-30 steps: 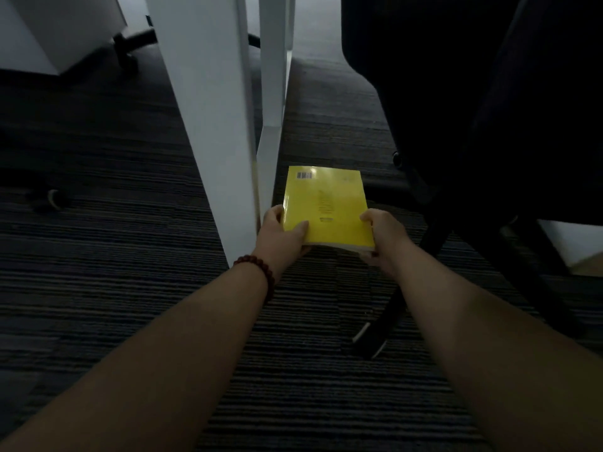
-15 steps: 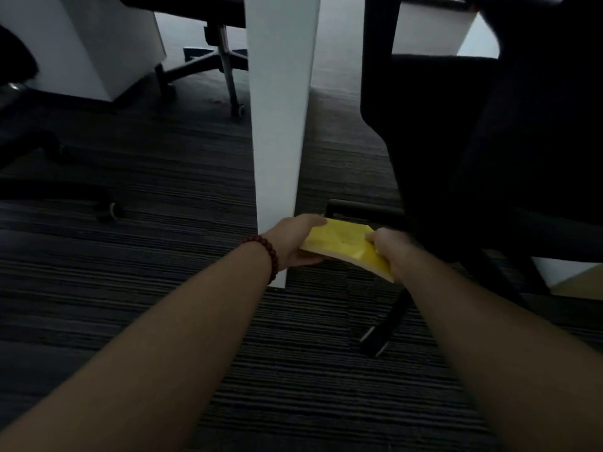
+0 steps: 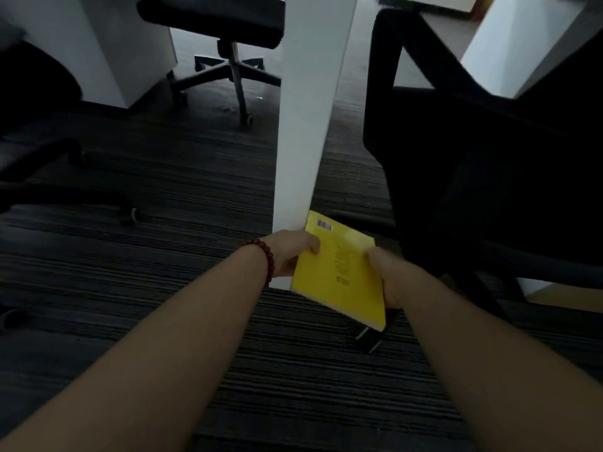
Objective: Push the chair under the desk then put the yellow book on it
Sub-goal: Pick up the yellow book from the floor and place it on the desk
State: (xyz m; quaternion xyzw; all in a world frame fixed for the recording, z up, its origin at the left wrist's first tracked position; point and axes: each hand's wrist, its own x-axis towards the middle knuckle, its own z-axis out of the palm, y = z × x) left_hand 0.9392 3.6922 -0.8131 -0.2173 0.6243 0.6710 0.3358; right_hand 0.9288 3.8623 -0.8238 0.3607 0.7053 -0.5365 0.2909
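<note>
I hold a yellow book (image 3: 339, 269) off the striped carpet, back cover up with its barcode at the far corner. My left hand (image 3: 290, 252), with a bead bracelet on the wrist, grips its left edge. My right hand (image 3: 390, 275) grips its right edge. The book is just in front of a white desk leg (image 3: 310, 119). A black chair (image 3: 483, 164) stands close on the right, its seat and back dark; one of its base legs (image 3: 372, 337) shows below the book. A light desk top (image 3: 447, 4) is at the upper right.
Another black office chair (image 3: 228, 34) on a star base stands at the back centre beside a white cabinet (image 3: 107, 50). A third dark chair's base (image 3: 65, 190) reaches in from the left. Dark striped carpet (image 3: 195, 321) covers the floor.
The book has come up off the floor in both hands and now tilts toward me. My view has lifted, so more of the far chair and desk leg show.
</note>
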